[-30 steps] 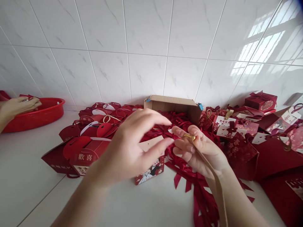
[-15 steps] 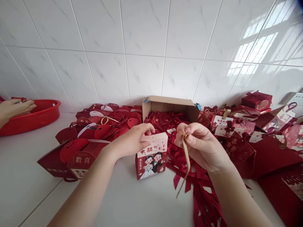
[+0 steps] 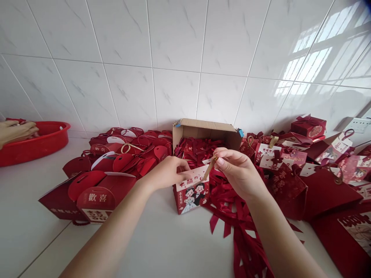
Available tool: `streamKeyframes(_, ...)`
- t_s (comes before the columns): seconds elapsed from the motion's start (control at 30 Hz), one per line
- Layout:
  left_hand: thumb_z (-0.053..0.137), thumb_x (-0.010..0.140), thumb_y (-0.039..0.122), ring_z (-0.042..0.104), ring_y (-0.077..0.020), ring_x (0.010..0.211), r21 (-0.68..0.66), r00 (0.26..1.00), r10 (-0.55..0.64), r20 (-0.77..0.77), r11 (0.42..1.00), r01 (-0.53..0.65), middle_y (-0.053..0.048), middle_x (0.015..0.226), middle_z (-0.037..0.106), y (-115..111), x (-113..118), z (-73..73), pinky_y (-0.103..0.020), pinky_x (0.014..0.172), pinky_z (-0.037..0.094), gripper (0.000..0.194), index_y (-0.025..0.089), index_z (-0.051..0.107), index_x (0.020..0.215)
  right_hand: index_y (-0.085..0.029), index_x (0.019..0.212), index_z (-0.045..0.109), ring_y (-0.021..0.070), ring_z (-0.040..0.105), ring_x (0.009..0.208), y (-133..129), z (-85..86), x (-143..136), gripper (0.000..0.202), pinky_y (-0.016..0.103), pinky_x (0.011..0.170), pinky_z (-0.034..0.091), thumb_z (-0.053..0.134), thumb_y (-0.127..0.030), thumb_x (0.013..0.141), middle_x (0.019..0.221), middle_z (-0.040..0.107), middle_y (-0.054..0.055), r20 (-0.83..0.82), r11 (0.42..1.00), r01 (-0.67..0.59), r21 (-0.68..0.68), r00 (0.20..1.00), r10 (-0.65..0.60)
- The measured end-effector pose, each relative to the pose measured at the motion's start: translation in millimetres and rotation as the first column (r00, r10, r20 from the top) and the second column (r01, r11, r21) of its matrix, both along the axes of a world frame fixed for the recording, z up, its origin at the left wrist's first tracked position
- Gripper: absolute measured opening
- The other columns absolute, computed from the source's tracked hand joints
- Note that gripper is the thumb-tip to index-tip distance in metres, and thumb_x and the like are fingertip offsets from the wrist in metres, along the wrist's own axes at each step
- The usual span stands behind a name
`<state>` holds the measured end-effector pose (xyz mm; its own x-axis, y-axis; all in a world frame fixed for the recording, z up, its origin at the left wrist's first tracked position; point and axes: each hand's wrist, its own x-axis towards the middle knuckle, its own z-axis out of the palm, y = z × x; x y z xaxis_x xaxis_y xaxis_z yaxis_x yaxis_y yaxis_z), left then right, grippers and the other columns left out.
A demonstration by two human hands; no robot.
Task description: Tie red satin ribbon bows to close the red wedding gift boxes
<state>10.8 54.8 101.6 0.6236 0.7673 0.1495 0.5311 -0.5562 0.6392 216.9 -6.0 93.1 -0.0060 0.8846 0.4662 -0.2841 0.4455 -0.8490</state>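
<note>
My left hand (image 3: 169,172) grips the top left part of a small red and white box (image 3: 193,195), which stands on the white surface and shows a cartoon bride and groom. Pinched between the thumb and fingers of my right hand (image 3: 236,170) is a gold ribbon (image 3: 210,169). Its strip hangs down in front of the box's upper right part. Behind and to the right of the box lies a heap of dark red ribbons (image 3: 232,200).
A cardboard carton (image 3: 207,124) holding red ribbons stands by the tiled wall. Red boxes (image 3: 95,195) are piled left, and more boxes (image 3: 290,189) right. At the far left, another person's hand (image 3: 17,131) is over a red basin (image 3: 52,143).
My right hand has moved left and slightly up, bringing the gold ribbon from beside the box to its front. The box has shifted a little right with my left hand.
</note>
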Motion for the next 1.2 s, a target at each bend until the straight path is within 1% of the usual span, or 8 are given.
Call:
streamKeyframes(0.13, 0.057, 0.084, 0.035, 0.069, -0.0206, 0.077, 0.066, 0.985, 0.064, 0.161, 0.995, -0.076, -0.004, 0.083, 0.074, -7.6, -0.3, 7.9, -0.026, 0.064, 0.052, 0.022, 0.019, 0.072, 0.086, -0.029, 0.079, 0.075, 0.0204, 0.05, 0.119, 0.8, -2.4, -1.1, 0.008, 0.034, 0.094, 0.046, 0.078, -0.025, 0.073, 0.116, 0.061, 0.003, 0.098, 0.998, 0.025, 0.058, 0.995, -0.031)
streamKeyframes(0.23, 0.059, 0.085, 0.031, 0.069, -0.0179, 0.079, 0.209, 0.955, 0.06, 0.289, 0.97, -0.124, -0.002, 0.087, 0.074, -21.0, 2.3, 16.2, -0.023, 0.066, 0.052, 0.018, 0.019, 0.07, 0.089, -0.03, 0.08, 0.076, 0.0223, 0.044, 0.128, -3.4, -0.2, -6.3, 0.007, 0.039, 0.103, 0.041, 0.076, -0.025, 0.076, 0.126, 0.057, 0.002, 0.201, 0.992, 0.036, 0.122, 0.978, -0.061)
streamKeyframes(0.33, 0.061, 0.084, 0.029, 0.068, -0.015, 0.078, 0.33, 0.933, 0.023, 0.359, 0.932, -0.15, 0.0, 0.085, 0.074, -37.3, 4.7, 24.7, -0.02, 0.068, 0.051, 0.013, 0.02, 0.068, 0.091, -0.031, 0.081, 0.076, 0.0223, 0.039, 0.132, -8.7, 2.5, -12.3, 0.01, 0.04, 0.111, 0.032, 0.075, -0.022, 0.076, 0.13, 0.054, 0.001, 0.26, 0.959, 0.15, 0.242, 0.942, -0.213)
streamKeyframes(0.4, 0.063, 0.084, 0.026, 0.068, -0.0131, 0.075, 0.388, 0.923, 0.005, 0.385, 0.906, -0.166, 0.001, 0.082, 0.074, -47.1, 5.7, 28.8, -0.019, 0.067, 0.051, 0.01, 0.02, 0.067, 0.089, -0.03, 0.081, 0.076, 0.0236, 0.037, 0.134, -11.9, 3.8, -15.0, 0.01, 0.041, 0.11, 0.034, 0.075, -0.022, 0.077, 0.132, 0.053, 0.002, 0.274, 0.936, 0.196, 0.292, 0.921, -0.278)
streamKeyframes(0.53, 0.066, 0.082, 0.024, 0.068, -0.011, 0.07, 0.452, 0.905, -0.012, 0.426, 0.869, -0.202, 0.003, 0.078, 0.073, -60.0, 7.1, 31.1, -0.017, 0.063, 0.051, 0.008, 0.021, 0.066, 0.089, -0.03, 0.083, 0.076, 0.0255, 0.038, 0.133, -17.0, 5.4, -17.0, 0.01, 0.042, 0.104, 0.041, 0.073, -0.021, 0.078, 0.134, 0.051, 0.003, 0.274, 0.916, 0.213, 0.34, 0.909, -0.313)
streamKeyframes(0.63, 0.068, 0.081, 0.025, 0.069, -0.0133, 0.074, 0.48, 0.895, -0.017, 0.446, 0.848, -0.223, 0.002, 0.083, 0.074, -63.2, 7.6, 29.3, -0.019, 0.066, 0.052, 0.012, 0.021, 0.066, 0.092, -0.03, 0.083, 0.076, 0.026, 0.038, 0.133, -20.0, 6.6, -16.5, 0.011, 0.043, 0.108, 0.038, 0.073, -0.021, 0.078, 0.134, 0.051, 0.002, 0.276, 0.888, 0.232, 0.398, 0.892, -0.357)
streamKeyframes(0.87, 0.064, 0.084, 0.02, 0.071, -0.0124, 0.077, 0.408, 0.882, -0.082, 0.464, 0.903, -0.131, 0.003, 0.084, 0.075, -61.2, 7.4, 26.6, -0.02, 0.071, 0.054, 0.021, 0.022, 0.057, 0.104, -0.031, 0.082, 0.076, 0.0269, 0.039, 0.133, -21.9, 8.6, -13.2, 0.011, 0.042, 0.1, 0.045, 0.072, -0.021, 0.08, 0.134, 0.051, 0.002, 0.326, 0.874, 0.187, 0.448, 0.877, -0.354)
streamKeyframes(1.2, 0.062, 0.086, 0.018, 0.071, -0.0129, 0.077, 0.532, 0.879, -0.131, 0.458, 0.833, -0.153, 0.003, 0.084, 0.075, -61.6, 7.1, 24.7, -0.022, 0.076, 0.055, 0.022, 0.022, 0.054, 0.105, -0.031, 0.082, 0.076, 0.0285, 0.042, 0.13, -19.8, 8.9, -10.0, 0.013, 0.047, 0.105, 0.038, 0.071, -0.02, 0.08, 0.137, 0.048, 0.001, 0.363, 0.839, 0.183, 0.513, 0.839, -0.405)
